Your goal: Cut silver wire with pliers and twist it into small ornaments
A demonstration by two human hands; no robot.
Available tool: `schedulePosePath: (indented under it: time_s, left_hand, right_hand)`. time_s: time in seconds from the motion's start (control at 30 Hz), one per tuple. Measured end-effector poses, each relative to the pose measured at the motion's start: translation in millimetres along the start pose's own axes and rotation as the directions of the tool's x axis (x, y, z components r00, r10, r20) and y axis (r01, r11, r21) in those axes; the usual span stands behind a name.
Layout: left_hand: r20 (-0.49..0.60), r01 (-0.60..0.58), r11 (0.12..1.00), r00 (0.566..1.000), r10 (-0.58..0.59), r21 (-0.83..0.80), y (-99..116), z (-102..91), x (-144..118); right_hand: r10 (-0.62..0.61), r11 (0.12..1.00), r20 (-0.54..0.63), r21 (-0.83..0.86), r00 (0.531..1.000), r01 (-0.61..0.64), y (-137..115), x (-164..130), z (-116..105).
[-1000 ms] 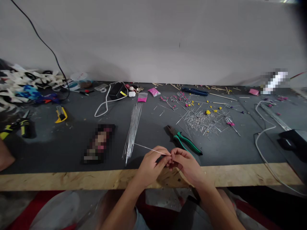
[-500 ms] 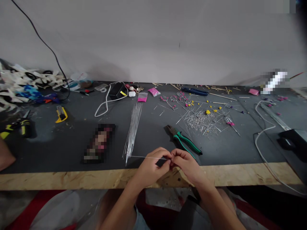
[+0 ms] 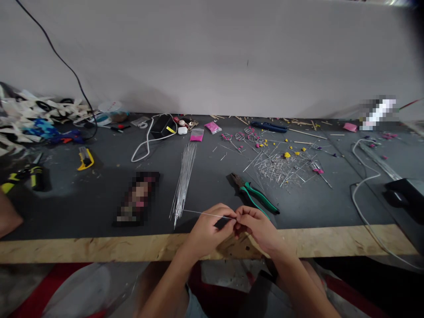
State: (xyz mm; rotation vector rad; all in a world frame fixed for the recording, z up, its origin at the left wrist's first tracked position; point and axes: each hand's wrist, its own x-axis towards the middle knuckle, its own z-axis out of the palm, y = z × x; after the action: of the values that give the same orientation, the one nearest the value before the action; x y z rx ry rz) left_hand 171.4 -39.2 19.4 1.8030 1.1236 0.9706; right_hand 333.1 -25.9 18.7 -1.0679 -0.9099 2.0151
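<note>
Near the table's front edge, my left hand (image 3: pixel 212 230) pinches a thin metal wire (image 3: pixel 202 213) between thumb and fingertips. The wire's free end points left toward a bundle of straight wires (image 3: pixel 184 179) lying on the dark table. My right hand (image 3: pixel 256 227) is closed at the wire's other end, fingertips meeting those of my left hand. What lies between the fingertips is hidden. Just beyond my right hand rest green-handled pliers (image 3: pixel 255 193), jaws pointing away to the left.
Cut wire pieces (image 3: pixel 280 168) and yellow bits (image 3: pixel 287 155) lie right of centre. Pink packets (image 3: pixel 196 135) sit at the back. A yellow cutter (image 3: pixel 86 159), a blurred dark object (image 3: pixel 137 198) and another person's arm (image 3: pixel 8 212) are at left. A white cable (image 3: pixel 356 194) runs down the right.
The wire's free left end has swung slightly upward, away from the table edge. Both hands keep nearly the same place and pinch.
</note>
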Motion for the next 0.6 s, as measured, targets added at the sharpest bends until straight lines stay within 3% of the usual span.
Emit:
schedulePosePath:
  time_s: [0.2, 0.6]
  left_hand:
    - [0.000, -0.017, 0.999, 1.000, 0.017, -0.028, -2, 2.5, 0]
    - [0.109, 0.029, 0.993, 0.994, -0.016, -0.113, 3, -3.9, 1]
  right_hand:
    - [-0.020, 0.999, -0.025, -0.026, 0.999, 0.019, 1, 0, -3]
    - [-0.050, 0.957, 0.046, -0.284, 0.998, 0.061, -3, -3, -9]
